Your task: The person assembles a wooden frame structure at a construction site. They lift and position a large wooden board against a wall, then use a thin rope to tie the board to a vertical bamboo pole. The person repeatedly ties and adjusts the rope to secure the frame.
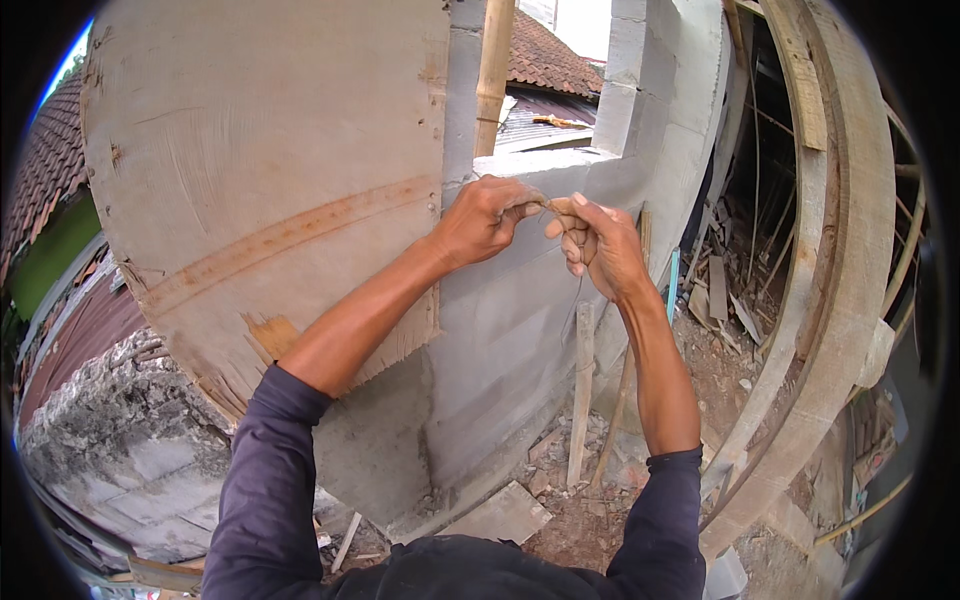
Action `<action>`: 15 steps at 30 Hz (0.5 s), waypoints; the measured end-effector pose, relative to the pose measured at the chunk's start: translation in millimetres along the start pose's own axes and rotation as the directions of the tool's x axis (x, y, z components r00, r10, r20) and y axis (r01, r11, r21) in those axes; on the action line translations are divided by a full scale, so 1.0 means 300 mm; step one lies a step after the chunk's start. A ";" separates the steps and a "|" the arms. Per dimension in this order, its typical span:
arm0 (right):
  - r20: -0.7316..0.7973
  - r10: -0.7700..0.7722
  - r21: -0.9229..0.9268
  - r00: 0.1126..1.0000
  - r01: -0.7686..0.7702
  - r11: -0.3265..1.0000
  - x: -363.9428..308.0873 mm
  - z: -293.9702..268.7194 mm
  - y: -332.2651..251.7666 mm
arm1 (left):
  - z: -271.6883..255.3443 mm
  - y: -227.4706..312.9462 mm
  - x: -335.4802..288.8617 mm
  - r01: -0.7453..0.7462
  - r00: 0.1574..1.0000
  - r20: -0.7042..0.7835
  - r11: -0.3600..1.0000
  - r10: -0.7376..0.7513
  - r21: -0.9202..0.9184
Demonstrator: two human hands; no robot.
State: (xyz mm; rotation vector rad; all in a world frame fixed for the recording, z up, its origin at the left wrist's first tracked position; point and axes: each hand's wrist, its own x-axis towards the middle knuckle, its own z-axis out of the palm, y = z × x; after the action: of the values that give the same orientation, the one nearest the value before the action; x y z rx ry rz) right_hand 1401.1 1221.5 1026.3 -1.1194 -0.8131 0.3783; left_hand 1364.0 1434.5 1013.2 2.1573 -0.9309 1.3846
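In front of the block wall, my left hand [490,222] and my right hand [603,243] are raised close together at chest height. Both are closed, with the fingertips pinching a thin wire [578,292] between them. Part of it hangs below my right hand; its ends are too fine to make out. A large plywood panel [270,130] stands upright to the left, behind my left forearm. Just beyond my fingers is the grey block wall [505,270], with a window opening above it.
A bamboo pole [494,75] rises at the opening. Wooden boards [850,230] curve along the right side. Below lie rubble and a flat slab [500,515]; a wooden stake [582,395] leans near the wall. A rough masonry block [125,450] sits at lower left.
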 end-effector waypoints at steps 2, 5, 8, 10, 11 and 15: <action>0.017 0.016 -0.159 1.000 -0.013 0.987 0.015 -0.026 0.010 | -0.007 -0.002 0.008 -0.009 1.000 0.010 1.000 0.009 -0.001; 0.003 -0.012 -0.384 1.000 0.012 0.923 0.027 -0.035 0.007 | -0.012 -0.001 0.014 0.057 0.996 0.064 0.998 -0.055 -0.035; 0.060 -0.376 -0.774 0.925 0.281 0.567 0.040 -0.012 0.044 | -0.010 -0.008 0.019 0.062 0.995 0.077 0.997 -0.060 -0.035; 0.216 -0.638 -0.935 0.739 0.345 0.082 0.050 0.003 0.085 | -0.008 0.007 0.035 0.098 0.993 0.070 0.994 -0.095 -0.048; 0.315 -0.719 -0.944 0.619 0.281 -0.171 0.058 0.008 0.108 | 0.000 0.015 0.046 0.112 0.992 0.066 0.992 -0.108 -0.060; 0.080 -0.678 -0.995 0.731 0.095 -0.014 0.058 0.046 0.135 | 0.001 0.023 0.029 0.134 0.990 0.045 0.991 -0.135 0.008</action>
State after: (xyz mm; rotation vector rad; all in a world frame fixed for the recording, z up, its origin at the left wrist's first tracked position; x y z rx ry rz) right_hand 1407.3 1258.4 999.3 -2.0201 -0.9037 -1.2220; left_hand 1361.6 1426.9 1021.0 2.2201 -0.7826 1.2797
